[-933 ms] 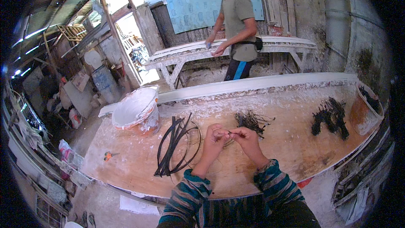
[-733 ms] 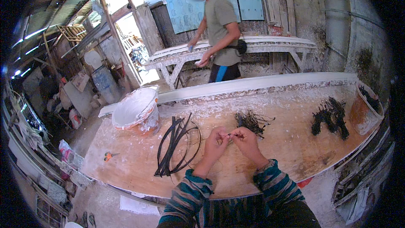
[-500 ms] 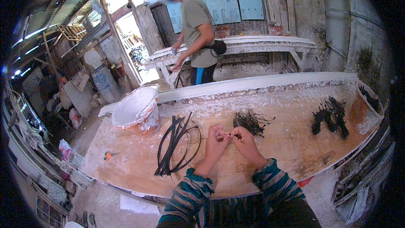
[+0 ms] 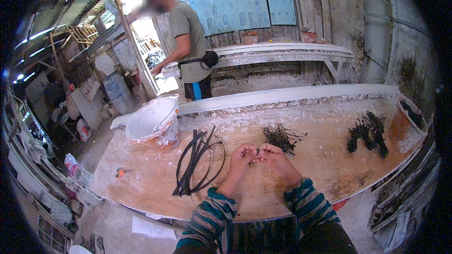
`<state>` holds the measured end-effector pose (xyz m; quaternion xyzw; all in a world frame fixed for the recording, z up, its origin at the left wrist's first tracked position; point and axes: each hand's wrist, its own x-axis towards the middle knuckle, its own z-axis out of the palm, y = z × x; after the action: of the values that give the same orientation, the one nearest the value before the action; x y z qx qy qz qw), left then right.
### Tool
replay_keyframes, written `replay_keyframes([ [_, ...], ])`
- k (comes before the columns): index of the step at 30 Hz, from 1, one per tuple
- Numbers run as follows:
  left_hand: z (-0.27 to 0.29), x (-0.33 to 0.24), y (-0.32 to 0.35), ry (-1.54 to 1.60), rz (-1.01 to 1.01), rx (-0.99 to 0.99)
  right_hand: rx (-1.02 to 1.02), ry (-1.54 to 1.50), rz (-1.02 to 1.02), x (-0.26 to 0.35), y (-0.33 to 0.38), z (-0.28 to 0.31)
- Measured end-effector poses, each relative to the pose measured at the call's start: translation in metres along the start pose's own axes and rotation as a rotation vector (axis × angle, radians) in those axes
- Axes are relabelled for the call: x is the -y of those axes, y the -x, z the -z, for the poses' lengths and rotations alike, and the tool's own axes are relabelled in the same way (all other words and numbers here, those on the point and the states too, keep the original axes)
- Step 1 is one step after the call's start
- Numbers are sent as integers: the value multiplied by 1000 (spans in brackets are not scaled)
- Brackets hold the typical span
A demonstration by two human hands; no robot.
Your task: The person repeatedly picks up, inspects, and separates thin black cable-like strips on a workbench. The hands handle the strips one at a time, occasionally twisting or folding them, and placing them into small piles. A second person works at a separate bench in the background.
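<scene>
Over the middle of the wooden board, my left hand (image 4: 242,158) and my right hand (image 4: 276,159) meet with fingertips pinched together. Between them is a small dark strand (image 4: 257,151), mostly hidden by the fingers. Just beyond my right hand lies a loose heap of thin black knotted strands (image 4: 280,136). A coil of black flat strips (image 4: 195,162) rests to the left of my left hand. Farther right are bunches of similar black strands (image 4: 369,131). Orange-handled scissors (image 4: 122,173) lie at the board's left.
A whitened bucket (image 4: 153,124) stands at the board's back left. An orange-brown bucket (image 4: 406,127) with black strands inside sits tilted at the right end. A white ledge (image 4: 282,97) runs along the back edge. Beyond it, another person (image 4: 190,42) stands by a second bench (image 4: 282,52).
My fingers have shifted around the small strand, with both hands still together. The other person has moved left along the far bench.
</scene>
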<state>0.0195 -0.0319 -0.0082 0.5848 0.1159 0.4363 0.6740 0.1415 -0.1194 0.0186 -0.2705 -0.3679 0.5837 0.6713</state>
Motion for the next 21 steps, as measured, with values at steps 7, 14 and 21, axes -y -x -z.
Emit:
replay_keyframes([
  [7, -5, -6, 4, -29, 19, -13, -50, -6, 6, -2, 0, 1],
  [14, -10, -24, 6, -177, 58, -31, -46, 85, 106, -8, -3, 11],
  [21, -13, -31, 6, -67, 107, 39, -58, 218, 241, -12, -6, 14],
])
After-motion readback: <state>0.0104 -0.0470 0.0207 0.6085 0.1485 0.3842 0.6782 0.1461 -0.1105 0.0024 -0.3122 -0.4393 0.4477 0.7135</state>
